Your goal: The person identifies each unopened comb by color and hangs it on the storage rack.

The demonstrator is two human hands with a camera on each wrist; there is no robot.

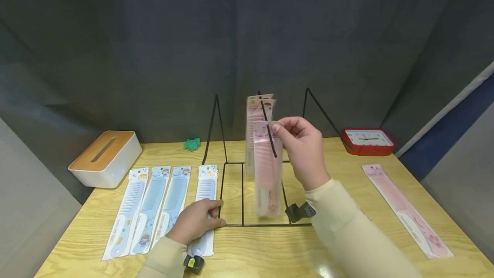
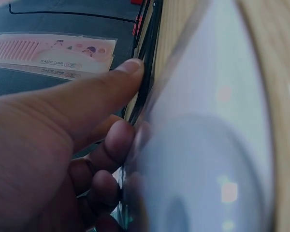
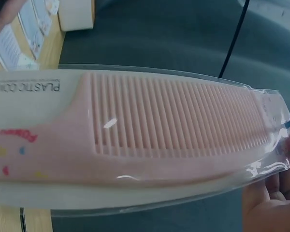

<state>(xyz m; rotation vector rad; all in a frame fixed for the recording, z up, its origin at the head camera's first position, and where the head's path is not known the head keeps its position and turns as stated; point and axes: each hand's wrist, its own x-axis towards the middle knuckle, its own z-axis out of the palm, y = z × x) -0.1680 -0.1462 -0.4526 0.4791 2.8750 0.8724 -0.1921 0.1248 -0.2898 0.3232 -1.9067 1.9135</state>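
My right hand point(image 1: 306, 149) pinches the top right corner of a packaged pink comb point(image 1: 266, 179). The middle prong of a black wire rack point(image 1: 256, 225) passes through the top of that package, its tip showing in front. Behind it, other packaged pink combs point(image 1: 251, 108) hang on the same prong. Low at the rack's front left corner, my left hand point(image 1: 196, 221) grips the base wire between thumb and fingers; the left wrist view shows the thumb point(image 2: 130, 66) against the black wire. A packaged blue comb point(image 1: 206, 190) lies partly under the left hand.
More packaged blue combs point(image 1: 148, 209) lie in a row at the left. A tissue box point(image 1: 127, 153) and a green clump point(image 1: 191, 144) stand behind them. On the right are a flat packaged pink comb point(image 1: 405, 209) and a red clock point(image 1: 369, 151) by the rack's right prong.
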